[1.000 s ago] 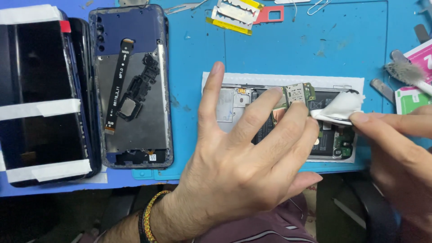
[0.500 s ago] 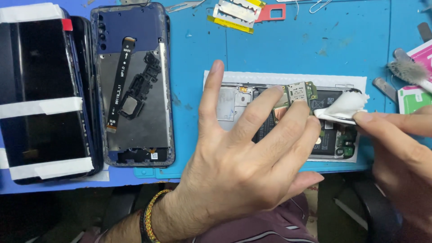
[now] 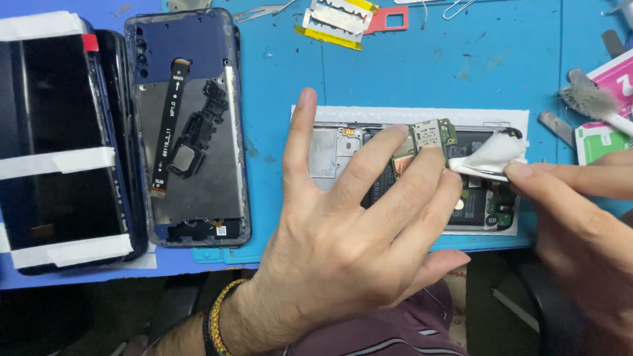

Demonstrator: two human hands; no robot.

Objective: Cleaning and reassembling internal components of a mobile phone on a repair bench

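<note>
An opened phone body (image 3: 333, 150) lies on a white sheet (image 3: 409, 116) on the blue mat. My left hand (image 3: 356, 231) rests flat over it with fingers spread, pinching a small green circuit board (image 3: 428, 137) between two fingertips. My right hand (image 3: 580, 211) comes in from the right and pinches a folded white wipe (image 3: 491, 157) with dark tweezers, pressed against the board's right edge. Much of the phone body is hidden under my left hand.
A dark blue phone back frame with a black flex cable (image 3: 188, 132) lies to the left. A black screen with white tape strips (image 3: 56, 142) lies at the far left. Razor blades (image 3: 336, 20), a paper clip (image 3: 455, 8), a brush (image 3: 590, 102) and coloured packets (image 3: 603, 138) sit along the top and right.
</note>
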